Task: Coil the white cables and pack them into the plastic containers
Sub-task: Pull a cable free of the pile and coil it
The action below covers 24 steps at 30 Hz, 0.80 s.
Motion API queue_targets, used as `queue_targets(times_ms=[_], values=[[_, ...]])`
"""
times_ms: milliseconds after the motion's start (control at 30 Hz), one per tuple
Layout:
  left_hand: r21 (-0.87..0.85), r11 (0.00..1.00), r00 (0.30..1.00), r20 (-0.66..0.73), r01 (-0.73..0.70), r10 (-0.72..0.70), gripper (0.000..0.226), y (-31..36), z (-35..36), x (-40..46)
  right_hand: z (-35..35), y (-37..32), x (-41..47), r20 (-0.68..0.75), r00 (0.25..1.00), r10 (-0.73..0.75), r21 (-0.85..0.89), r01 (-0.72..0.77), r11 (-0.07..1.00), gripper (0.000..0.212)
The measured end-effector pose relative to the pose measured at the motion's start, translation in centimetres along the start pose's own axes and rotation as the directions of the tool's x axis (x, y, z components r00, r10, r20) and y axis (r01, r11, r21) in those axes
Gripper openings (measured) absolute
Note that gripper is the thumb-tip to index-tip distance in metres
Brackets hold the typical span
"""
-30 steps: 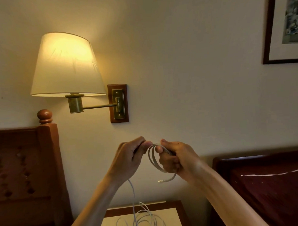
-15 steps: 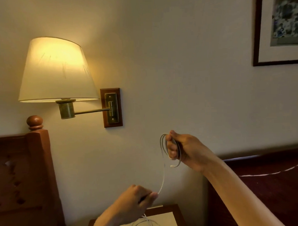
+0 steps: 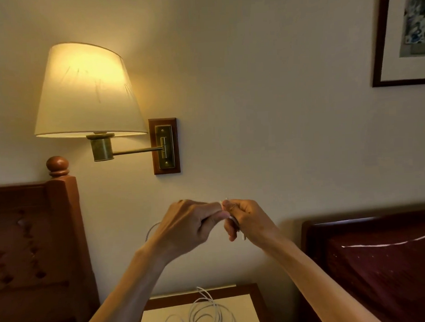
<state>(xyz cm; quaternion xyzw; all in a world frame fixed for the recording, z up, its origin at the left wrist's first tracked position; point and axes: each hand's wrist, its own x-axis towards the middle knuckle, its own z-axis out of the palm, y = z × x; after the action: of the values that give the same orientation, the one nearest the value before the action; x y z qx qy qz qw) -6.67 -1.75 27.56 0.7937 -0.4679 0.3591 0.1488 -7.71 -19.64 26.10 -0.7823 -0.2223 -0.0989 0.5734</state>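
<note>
The white cable (image 3: 235, 220) is held up before the wall, its coiled part gripped in the right hand (image 3: 251, 222) and largely hidden by the fingers; the loose remainder lies heaped on the surface (image 3: 245, 304) below. Half a second ago the left hand (image 3: 185, 226) was down near the heap; it has been brought back up against the right, pinching the cable, so another loop is judged to be laid on. No plastic containers are in view, and the loop count cannot be made out.
</note>
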Motion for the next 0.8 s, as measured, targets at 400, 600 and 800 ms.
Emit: queue_targets(times_ms=[400,600,800], values=[[-0.155,0.979,0.973,-0.170,0.132,-0.158,0.040,-3.6,1.3,-0.8,-1.9,-1.7,-1.8,0.275,0.949,0.152,0.481,-0.272,0.833,0.044],[-0.343,0.883,0.906,-0.161,0.321,-0.392,0.048,-6.3,4.8,-6.0,-3.1,-2.0,-1.5,0.317,0.943,0.102,0.779,-0.320,0.539,0.035],[-0.317,0.733,0.769,-0.018,0.602,-0.640,0.031,-7.6,7.7,-10.8,-4.7,-3.2,-0.5,0.238,0.968,0.077,0.819,-0.242,0.520,0.034]])
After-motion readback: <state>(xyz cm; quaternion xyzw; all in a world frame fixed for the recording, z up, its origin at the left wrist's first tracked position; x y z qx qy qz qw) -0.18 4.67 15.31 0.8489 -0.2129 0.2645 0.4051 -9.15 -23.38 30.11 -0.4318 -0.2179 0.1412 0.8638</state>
